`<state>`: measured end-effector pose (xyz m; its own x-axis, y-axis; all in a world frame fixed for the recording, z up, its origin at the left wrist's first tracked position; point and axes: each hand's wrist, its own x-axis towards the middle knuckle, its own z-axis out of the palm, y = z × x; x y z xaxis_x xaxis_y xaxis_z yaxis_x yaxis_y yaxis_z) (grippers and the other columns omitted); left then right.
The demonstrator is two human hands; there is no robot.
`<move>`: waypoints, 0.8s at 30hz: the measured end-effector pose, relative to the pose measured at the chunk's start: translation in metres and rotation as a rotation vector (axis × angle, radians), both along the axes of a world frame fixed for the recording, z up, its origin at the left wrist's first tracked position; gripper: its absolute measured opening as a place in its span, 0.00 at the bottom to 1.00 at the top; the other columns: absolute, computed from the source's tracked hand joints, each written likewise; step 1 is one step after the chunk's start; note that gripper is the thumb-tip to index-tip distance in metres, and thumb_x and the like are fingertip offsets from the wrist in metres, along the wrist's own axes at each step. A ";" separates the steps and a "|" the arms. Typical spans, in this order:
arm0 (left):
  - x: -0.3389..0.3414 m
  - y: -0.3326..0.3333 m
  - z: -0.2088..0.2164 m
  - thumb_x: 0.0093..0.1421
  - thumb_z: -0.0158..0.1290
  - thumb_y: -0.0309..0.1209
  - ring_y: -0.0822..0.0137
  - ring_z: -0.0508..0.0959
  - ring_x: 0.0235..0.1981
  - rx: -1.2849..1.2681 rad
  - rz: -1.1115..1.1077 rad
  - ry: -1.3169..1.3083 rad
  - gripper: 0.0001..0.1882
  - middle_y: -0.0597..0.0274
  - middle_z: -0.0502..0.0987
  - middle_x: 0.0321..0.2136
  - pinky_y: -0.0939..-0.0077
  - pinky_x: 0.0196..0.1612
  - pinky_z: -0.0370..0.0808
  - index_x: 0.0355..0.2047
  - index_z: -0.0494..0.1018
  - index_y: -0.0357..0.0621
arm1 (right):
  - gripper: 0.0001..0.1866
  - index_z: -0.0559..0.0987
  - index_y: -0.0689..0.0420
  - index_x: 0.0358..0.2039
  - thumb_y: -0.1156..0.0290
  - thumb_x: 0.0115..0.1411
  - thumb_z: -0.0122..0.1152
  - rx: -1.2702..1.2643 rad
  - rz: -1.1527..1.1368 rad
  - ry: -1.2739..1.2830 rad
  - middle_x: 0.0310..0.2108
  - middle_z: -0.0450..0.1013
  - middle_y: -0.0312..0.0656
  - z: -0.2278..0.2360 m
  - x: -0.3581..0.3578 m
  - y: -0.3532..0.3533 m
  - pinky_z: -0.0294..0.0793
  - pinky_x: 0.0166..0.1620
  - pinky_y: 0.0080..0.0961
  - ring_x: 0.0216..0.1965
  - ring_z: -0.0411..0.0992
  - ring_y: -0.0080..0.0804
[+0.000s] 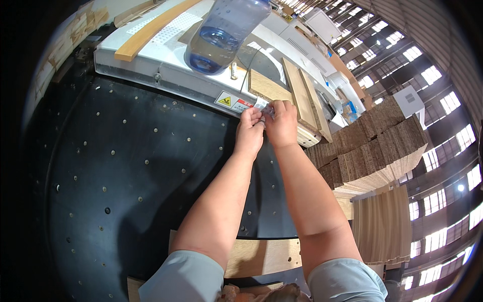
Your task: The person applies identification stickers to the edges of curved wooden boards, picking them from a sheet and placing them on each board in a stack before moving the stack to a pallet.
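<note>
Both my arms reach forward to the edge of a white machine [173, 83], where my hands meet. My right hand [283, 123] is closed, its fingers pinching a small crinkled clear plastic piece [269, 110]. Against its other side, the fingertips of my left hand [248, 133] are pressed together. My fingers partly cover the piece, so its full shape is hidden. Just left of the hands, a yellow and red warning label [233, 101] is stuck on the machine's side. A short particle board strip [269, 87] lies just beyond my hands.
A large blue water bottle [214, 43], partly filled, stands on the machine near a curved wooden strip [151, 31]. Below spreads a black table [126, 166] with rows of studs. Wooden boards [301, 95] and stacked particle board [377, 146] are on the right. A drilled board [266, 256] lies near me.
</note>
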<state>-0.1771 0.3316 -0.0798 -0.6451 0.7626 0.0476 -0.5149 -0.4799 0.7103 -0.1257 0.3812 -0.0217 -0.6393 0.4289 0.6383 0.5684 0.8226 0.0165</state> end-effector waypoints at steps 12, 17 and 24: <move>0.003 -0.004 0.006 0.54 0.39 0.14 0.65 0.67 0.48 0.107 -0.017 -0.208 0.25 0.49 0.66 0.47 0.75 0.53 0.63 0.53 0.54 0.38 | 0.11 0.73 0.56 0.31 0.77 0.44 0.59 0.067 0.049 -0.029 0.32 0.68 0.44 -0.005 0.004 0.002 0.67 0.41 0.37 0.37 0.65 0.45; 0.002 -0.004 0.004 0.54 0.41 0.15 0.64 0.67 0.49 0.100 -0.016 -0.174 0.24 0.50 0.67 0.47 0.74 0.52 0.64 0.53 0.56 0.39 | 0.11 0.74 0.56 0.31 0.78 0.43 0.60 0.058 0.081 -0.016 0.31 0.69 0.44 -0.004 0.006 0.003 0.67 0.40 0.37 0.37 0.66 0.46; 0.006 -0.002 0.008 0.54 0.40 0.16 0.63 0.65 0.51 0.103 -0.035 -0.071 0.25 0.50 0.65 0.49 0.72 0.55 0.62 0.53 0.56 0.38 | 0.15 0.74 0.55 0.34 0.78 0.43 0.60 0.071 0.039 -0.096 0.33 0.69 0.44 0.003 0.006 0.007 0.67 0.40 0.37 0.38 0.66 0.46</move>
<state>-0.1715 0.3296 -0.0715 -0.6226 0.7783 0.0816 -0.5802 -0.5291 0.6192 -0.1196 0.3878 -0.0190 -0.7140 0.3585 0.6014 0.5293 0.8386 0.1285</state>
